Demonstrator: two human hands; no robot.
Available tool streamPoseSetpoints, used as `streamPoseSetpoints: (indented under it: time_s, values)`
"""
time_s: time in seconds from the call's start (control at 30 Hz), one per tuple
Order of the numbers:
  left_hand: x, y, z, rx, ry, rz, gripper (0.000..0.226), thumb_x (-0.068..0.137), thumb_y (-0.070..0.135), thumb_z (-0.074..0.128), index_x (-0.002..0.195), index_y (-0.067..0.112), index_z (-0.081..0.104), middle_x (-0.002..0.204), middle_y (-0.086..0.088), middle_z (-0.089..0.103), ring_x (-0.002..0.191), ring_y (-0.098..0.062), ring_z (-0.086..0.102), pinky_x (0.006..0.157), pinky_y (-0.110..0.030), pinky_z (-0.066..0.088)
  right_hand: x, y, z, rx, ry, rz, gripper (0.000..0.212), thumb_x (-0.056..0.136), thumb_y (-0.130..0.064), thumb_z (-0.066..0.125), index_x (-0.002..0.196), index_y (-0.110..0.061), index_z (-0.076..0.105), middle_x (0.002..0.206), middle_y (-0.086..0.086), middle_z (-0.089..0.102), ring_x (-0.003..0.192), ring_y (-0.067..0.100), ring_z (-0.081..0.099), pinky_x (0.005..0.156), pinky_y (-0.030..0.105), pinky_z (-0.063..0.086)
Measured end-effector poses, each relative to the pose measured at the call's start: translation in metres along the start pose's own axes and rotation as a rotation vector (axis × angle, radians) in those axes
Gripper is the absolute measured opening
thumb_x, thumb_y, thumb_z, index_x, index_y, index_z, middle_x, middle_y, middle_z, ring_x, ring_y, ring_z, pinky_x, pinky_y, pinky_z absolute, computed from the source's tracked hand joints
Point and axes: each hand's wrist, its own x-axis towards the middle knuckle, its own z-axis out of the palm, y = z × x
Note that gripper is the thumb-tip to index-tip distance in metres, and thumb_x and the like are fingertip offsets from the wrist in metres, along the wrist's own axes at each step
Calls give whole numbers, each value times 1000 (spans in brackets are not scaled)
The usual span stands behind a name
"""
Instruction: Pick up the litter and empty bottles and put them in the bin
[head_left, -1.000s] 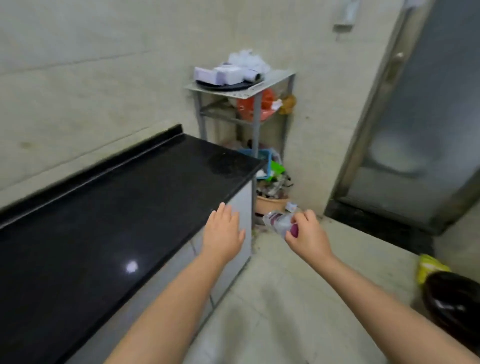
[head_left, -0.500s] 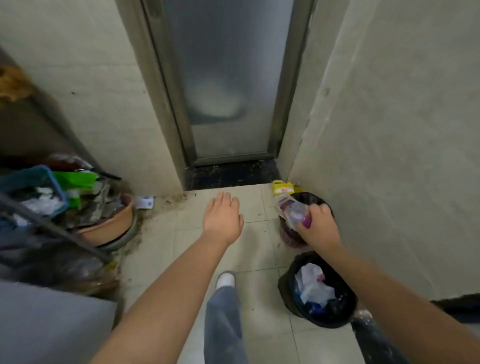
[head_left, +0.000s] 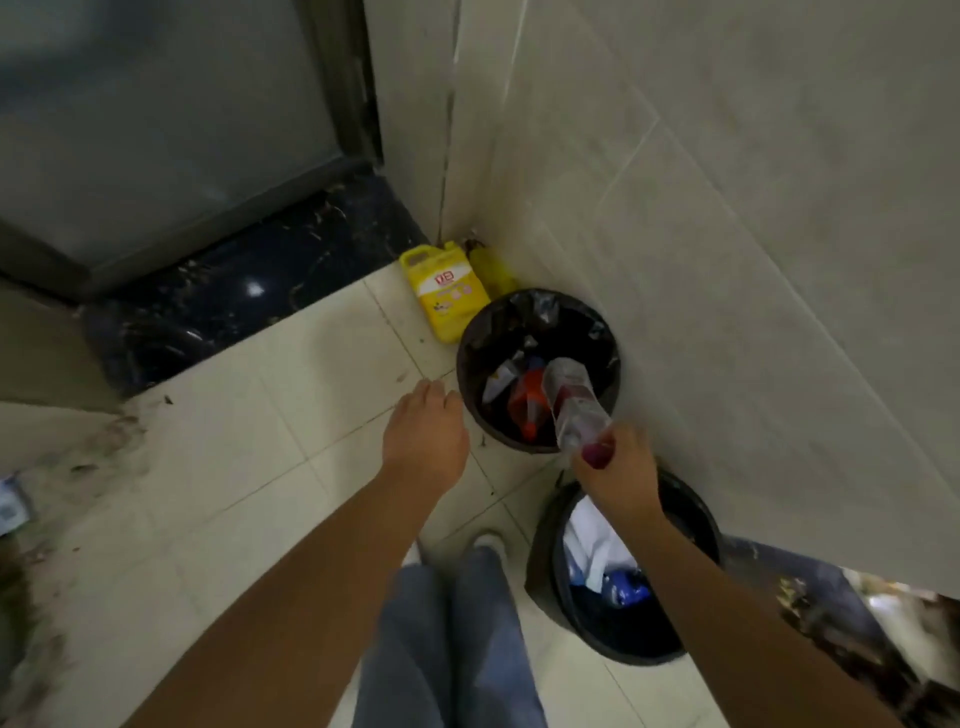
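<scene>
While the right hand holds a bottle, the bin seemingly contains litter.

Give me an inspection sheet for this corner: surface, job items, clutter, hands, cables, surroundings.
Surface: pale tiled floor, dirt specks near the dark threshold.
Job's things: clear plastic bottle with purple cap, held tilted over the far bin; near bin holds white and blue litter.
Clutter: yellow jug beside the far bin, in the corner.
Hands: right hand grips the bottle at its cap end; left hand open, empty.
Cables: nothing seen.
Surroundings: frosted door, tiled wall.
</scene>
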Motion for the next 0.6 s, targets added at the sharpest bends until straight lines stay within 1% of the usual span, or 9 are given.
streamPoseSetpoints:
  time_s: [0.07,0.1,0.13,0.2,0.23,0.3,0.43,0.53,0.6]
  values:
    - [49,-1,36,30,-71,78,53,102,23,31,149,6,14,160,-13,11,149,-26,6,122,-35,11,44,2,32,31,-23,38,37,83,-6,63,114,8,48,123,27,47,100,33,49,76,21,29]
    - [71,-2,53,46,-93,101,54,102,22,32,150,6,10,161,-13,7,149,-26,3,123,-35,8,67,2,49,41,-25,45,40,84,-8,63,117,7,47,124,26,45,103,33,49,77,20,30]
    - [91,-3,71,59,-115,117,56,103,22,32,150,7,7,161,-12,3,149,-25,1,123,-35,6,86,2,64,36,-33,53,43,85,-10,62,121,6,45,126,25,44,107,35,50,79,22,33]
    - [125,-7,108,76,-151,143,57,103,22,31,151,7,3,161,-11,-2,150,-24,-3,123,-34,4,120,5,92,31,-10,53,48,85,-15,63,124,4,43,128,23,42,112,36,50,90,30,41]
    - [139,-10,125,78,-164,153,57,103,23,29,151,7,1,161,-11,-4,150,-24,-4,123,-34,4,135,7,104,33,9,42,48,85,-16,63,124,3,43,128,22,42,113,36,49,95,34,42]
    - [158,-17,152,102,-198,167,56,104,26,26,151,6,1,161,-11,-5,150,-24,-6,123,-35,3,158,11,123,24,1,53,49,86,-16,62,126,1,42,130,21,41,115,35,49,99,35,41]
    - [174,-24,174,174,-183,223,52,105,20,23,150,5,3,161,-12,-6,149,-25,-10,123,-35,1,184,18,145,-24,-76,-6,49,84,-11,60,129,1,43,130,23,47,117,38,51,96,39,45]
    - [180,-25,172,198,-202,261,51,104,16,22,150,5,4,161,-11,-5,149,-25,-11,123,-35,-2,184,19,147,-165,-225,-89,52,86,-6,52,136,-4,36,141,21,35,123,38,45,101,37,42]
    - [179,-25,165,220,-210,265,51,103,16,21,150,6,3,161,-10,-5,149,-24,-10,123,-35,-3,180,18,140,-235,-253,-114,49,89,-4,47,137,-6,37,146,18,30,128,35,41,105,33,38]
